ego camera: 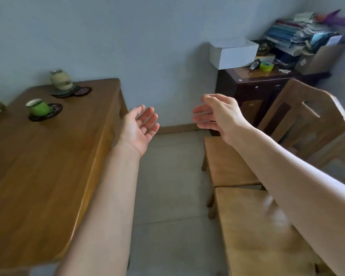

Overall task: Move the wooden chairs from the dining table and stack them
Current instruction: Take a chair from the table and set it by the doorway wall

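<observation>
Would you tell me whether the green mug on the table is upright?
Upright: the green mug rests base-down on a dark coaster, rim upward.

The long brown wooden dining table (48, 156) on the left looks smooth and glossy. The two light wooden chairs (253, 226) on the right appear matt. The far white cardboard box (232, 54) looks matt.

The dining table (38, 166) fills the left side, its wooden top bare near the camera. Toward its far end a green cup (38, 107) sits on a dark coaster (48, 113). Beyond the cup, nearer the wall, a pale jar (61, 80) stands on another dark coaster (65, 92), with what may be a third coaster (83, 90) just beside it, though blur makes that uncertain. The grey tiled floor (171, 196) runs right of the table and carries two wooden chairs (227, 166).
</observation>
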